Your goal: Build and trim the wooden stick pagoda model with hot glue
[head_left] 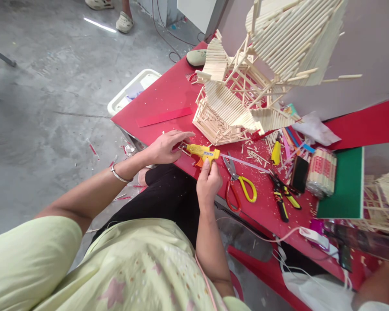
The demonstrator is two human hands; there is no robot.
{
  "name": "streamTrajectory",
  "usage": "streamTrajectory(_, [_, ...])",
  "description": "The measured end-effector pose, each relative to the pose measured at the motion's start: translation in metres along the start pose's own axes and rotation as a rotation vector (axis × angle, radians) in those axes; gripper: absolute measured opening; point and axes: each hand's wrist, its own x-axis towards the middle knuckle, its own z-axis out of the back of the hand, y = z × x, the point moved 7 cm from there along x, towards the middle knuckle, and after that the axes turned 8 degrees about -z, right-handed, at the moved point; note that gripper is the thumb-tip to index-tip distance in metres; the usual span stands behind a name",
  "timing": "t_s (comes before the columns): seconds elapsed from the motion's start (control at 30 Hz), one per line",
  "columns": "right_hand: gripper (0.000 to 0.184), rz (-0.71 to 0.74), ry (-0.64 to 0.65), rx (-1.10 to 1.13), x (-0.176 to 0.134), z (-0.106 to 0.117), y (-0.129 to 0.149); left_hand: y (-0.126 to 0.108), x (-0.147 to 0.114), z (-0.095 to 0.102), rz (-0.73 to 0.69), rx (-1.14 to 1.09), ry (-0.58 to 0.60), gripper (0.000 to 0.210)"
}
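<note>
My right hand (pixel 209 183) is wrapped round the handle of a yellow glue gun (pixel 202 152). A long translucent glue stick (pixel 246 163) sticks out of the gun's back end, and its nozzle points left. At the nozzle is my left hand (pixel 167 147), its fingers bent together over a small piece that I cannot make out. Just beyond the hands stands a pagoda-like model (pixel 227 108) built of thin wooden sticks, with slatted curved roofs. Scissors (pixel 236 181) with one red and one yellow handle lie right of my right hand.
On the red table (pixel 168 95) lie a red strip (pixel 164 117), black-and-yellow pliers (pixel 282 196), a dark phone-like object (pixel 299 173), a bundle of sticks (pixel 322 172) and a green board (pixel 345 185). A pink cord (pixel 266 238) hangs along the front edge. Another person's arm (pixel 381 280) shows lower right.
</note>
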Motion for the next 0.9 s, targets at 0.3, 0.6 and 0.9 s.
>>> streamTrajectory(0.3, [0.061,0.001,0.000,0.011,0.0004,-0.0004,-0.0005,-0.0013,0.0006,0.0007,-0.002,0.001,-0.003,0.081])
streamTrajectory(0.6, [0.062,0.003,-0.003,0.001,-0.0002,0.0010,0.0014,-0.0007,0.0000,0.0002,0.002,-0.006,-0.003,0.081])
streamTrajectory(0.9, [0.063,0.003,-0.002,-0.005,-0.0004,0.0011,0.0013,-0.0014,0.0003,0.0008,-0.006,-0.009,-0.004,0.081])
